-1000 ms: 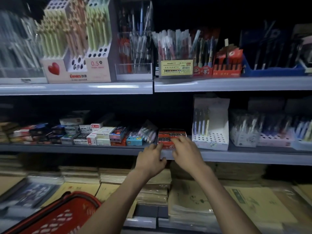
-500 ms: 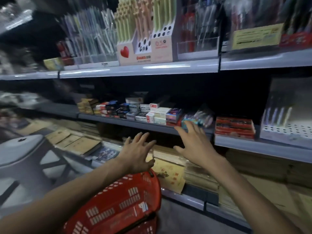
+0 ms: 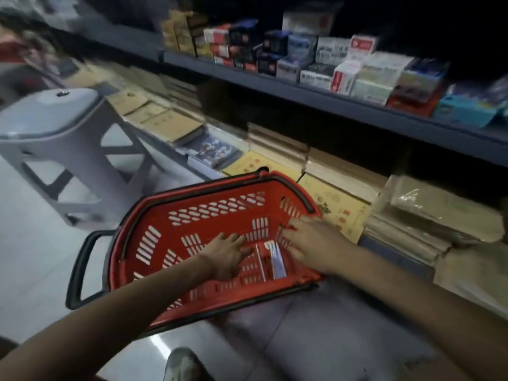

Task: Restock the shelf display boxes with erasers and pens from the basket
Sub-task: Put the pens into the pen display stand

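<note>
A red plastic basket (image 3: pixel 192 215) with black handles stands on the floor in front of the shelves. Inside it, near its right end, lie a few pens or slim packs (image 3: pixel 272 261). My left hand (image 3: pixel 226 255) reaches into the basket with fingers spread, just left of the pens. My right hand (image 3: pixel 313 244) hovers over the basket's right end, fingers apart, just right of the pens. Neither hand holds anything. Small eraser and stationery boxes (image 3: pixel 324 60) line the middle shelf above.
A grey plastic stool (image 3: pixel 55 125) stands left of the basket. Stacks of notebooks (image 3: pixel 338 177) fill the low shelf behind the basket. The grey shelf edge (image 3: pixel 330 101) juts out above them. My shoe (image 3: pixel 181 364) shows at the bottom.
My view has swung down and left from the shelf. Both hands have dropped from the red box on the shelf into the basket.
</note>
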